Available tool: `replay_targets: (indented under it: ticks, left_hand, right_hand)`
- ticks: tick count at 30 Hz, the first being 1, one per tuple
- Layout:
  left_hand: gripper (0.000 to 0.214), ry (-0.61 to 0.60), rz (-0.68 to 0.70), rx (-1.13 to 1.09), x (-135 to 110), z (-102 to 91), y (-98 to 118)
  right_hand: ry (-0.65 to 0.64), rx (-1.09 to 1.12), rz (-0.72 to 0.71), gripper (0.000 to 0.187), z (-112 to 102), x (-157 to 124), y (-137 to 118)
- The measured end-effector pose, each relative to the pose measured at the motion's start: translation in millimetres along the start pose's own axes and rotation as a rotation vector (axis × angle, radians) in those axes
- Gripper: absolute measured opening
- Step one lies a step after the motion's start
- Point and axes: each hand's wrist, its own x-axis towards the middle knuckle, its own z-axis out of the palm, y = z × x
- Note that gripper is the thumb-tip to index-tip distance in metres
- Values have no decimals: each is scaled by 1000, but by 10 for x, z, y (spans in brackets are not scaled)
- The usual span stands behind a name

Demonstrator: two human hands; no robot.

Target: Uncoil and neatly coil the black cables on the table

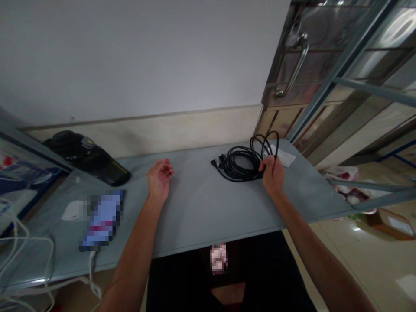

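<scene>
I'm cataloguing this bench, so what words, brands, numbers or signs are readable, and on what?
None can be read.
Black object, left: yellow marking, too blurred.
Brown box on the floor: pale label, too small to make out any text.
Blue item: pixelated, so any text is hidden.
Black cable: no lettering visible.

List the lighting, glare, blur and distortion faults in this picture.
Head view: dim, muted light overall; glints on the door handle and floor. Head view again: left hand, right hand and coiled black cable slightly soft; pixelation hiding the blue item at left; frame posts splaying outward, perhaps wide-lens distortion.
</scene>
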Motion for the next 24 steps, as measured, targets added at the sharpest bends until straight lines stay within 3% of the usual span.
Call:
replay_targets:
  ticks: [6,11,19,21,24]
  left_hand:
    - [17,-25,10,16,-11,6,4]
    - [19,-52,15,24,-23,10,-3]
    - [35,-145,118,121,-152,136,-9]
    - [46,-244,139,212,-344,224,-5]
    - [57,-437,99,351,-833,381,-11]
  right_hand:
    - [299,331,122,59,-21,86,-16]
    - [369,485,49,55,-91,101,-147]
    - [412,565,-145,50,-354,43,-952]
    - [407,602,-185,48,-413,27,-1198]
    - [364,673,-195,48,-452,-53,-1537]
